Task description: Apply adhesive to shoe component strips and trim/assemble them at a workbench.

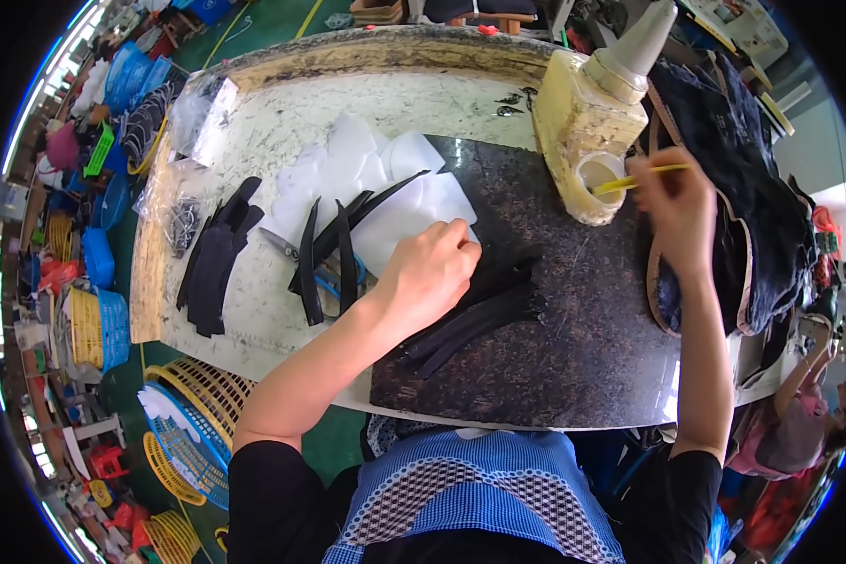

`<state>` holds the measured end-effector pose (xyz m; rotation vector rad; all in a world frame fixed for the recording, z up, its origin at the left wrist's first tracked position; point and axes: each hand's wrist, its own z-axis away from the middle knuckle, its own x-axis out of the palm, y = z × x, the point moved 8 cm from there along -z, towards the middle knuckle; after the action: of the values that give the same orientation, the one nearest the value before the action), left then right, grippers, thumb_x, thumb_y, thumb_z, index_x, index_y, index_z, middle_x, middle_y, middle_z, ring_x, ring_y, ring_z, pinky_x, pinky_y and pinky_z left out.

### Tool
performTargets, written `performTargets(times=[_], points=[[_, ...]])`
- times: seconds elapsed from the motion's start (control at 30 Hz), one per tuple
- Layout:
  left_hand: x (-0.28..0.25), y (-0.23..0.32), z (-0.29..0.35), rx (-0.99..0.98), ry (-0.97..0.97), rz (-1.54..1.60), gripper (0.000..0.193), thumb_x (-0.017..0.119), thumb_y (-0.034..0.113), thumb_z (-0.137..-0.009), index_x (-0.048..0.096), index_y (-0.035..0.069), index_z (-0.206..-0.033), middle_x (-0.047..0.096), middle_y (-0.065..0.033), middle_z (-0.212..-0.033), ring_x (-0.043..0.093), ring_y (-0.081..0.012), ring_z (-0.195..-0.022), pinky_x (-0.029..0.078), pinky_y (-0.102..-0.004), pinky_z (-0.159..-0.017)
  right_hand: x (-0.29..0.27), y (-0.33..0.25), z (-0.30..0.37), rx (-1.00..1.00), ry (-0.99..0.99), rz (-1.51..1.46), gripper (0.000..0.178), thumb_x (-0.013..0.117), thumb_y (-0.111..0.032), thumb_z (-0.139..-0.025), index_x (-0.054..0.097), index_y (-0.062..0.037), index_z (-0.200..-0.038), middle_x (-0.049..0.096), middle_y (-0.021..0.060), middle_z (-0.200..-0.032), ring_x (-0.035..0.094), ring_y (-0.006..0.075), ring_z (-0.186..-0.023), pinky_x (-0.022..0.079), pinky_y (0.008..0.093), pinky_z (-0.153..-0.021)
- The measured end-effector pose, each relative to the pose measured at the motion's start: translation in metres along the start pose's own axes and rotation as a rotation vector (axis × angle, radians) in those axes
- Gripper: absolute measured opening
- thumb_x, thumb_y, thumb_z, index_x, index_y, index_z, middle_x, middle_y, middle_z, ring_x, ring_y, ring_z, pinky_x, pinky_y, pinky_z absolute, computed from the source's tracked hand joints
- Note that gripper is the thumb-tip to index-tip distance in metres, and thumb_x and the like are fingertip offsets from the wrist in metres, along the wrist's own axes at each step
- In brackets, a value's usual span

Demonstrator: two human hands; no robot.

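Observation:
My left hand (430,271) rests fingers-down on several black strips (484,315) lying on a dark speckled stone slab (573,348). My right hand (679,202) holds a thin yellow brush (641,179) with its tip dipped into the round opening of a yellowish glue pot (583,127). White cut pieces (385,188) lie just beyond my left hand, with curved black strips (334,249) across them.
A pile of black flat pieces (211,263) and clear bags (183,211) lie at the table's left. Scissors (282,244) lie near the strips. Dark blue shoe uppers (743,169) are heaped at the right. Plastic baskets (193,423) stand on the floor at lower left. Another person (799,423) sits at the right.

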<state>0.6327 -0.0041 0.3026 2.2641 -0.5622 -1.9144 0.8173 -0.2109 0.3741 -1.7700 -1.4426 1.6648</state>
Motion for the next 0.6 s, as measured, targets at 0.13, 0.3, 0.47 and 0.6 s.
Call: performTargets(times=[0.13, 0.3, 0.47, 0.6], points=[[-0.002, 0.002, -0.006, 0.051, 0.060, 0.063, 0.023, 0.074, 0.007, -0.074, 0.070, 0.005, -0.097, 0.060, -0.0057, -0.095, 0.066, -0.0239, -0.089, 0.057, -0.0374, -0.071, -0.063, 0.049, 0.001, 0.193, 0.234, -0.153, 0.024, 0.071, -0.026, -0.096, 0.068, -0.0021, -0.093, 0.066, 0.0032, -0.077, 0.059, 0.0063, -0.063, 0.048, 0.0200, -0.062], [-0.002, 0.006, -0.007, 0.037, 0.042, 0.054, 0.022, 0.075, 0.007, -0.073, 0.069, 0.005, -0.094, 0.060, -0.0064, -0.094, 0.066, -0.0235, -0.088, 0.057, -0.0369, -0.070, -0.046, 0.060, 0.036, 0.358, 0.000, -0.360, 0.021, 0.068, -0.025, -0.098, 0.065, -0.0040, -0.098, 0.069, 0.0041, -0.087, 0.059, 0.0052, -0.065, 0.047, 0.0178, -0.063], [0.007, 0.019, -0.012, 0.057, -0.060, -0.213, 0.016, 0.074, 0.005, -0.071, 0.064, 0.004, -0.085, 0.058, -0.0085, -0.090, 0.066, -0.0250, -0.086, 0.058, -0.0375, -0.067, -0.066, 0.044, 0.053, 0.271, 0.076, -0.556, 0.019, 0.064, -0.022, -0.101, 0.064, -0.0028, -0.098, 0.071, 0.0069, -0.092, 0.058, 0.0041, -0.069, 0.047, 0.0167, -0.064], [-0.002, 0.012, -0.006, 0.066, 0.070, -0.066, 0.019, 0.073, 0.006, -0.071, 0.068, 0.005, -0.089, 0.060, -0.0067, -0.090, 0.067, -0.0240, -0.084, 0.057, -0.0380, -0.063, -0.076, 0.046, 0.071, 0.259, 0.095, -0.632, 0.020, 0.062, -0.022, -0.102, 0.064, -0.0024, -0.098, 0.071, 0.0075, -0.092, 0.059, 0.0048, -0.069, 0.048, 0.0174, -0.064]])
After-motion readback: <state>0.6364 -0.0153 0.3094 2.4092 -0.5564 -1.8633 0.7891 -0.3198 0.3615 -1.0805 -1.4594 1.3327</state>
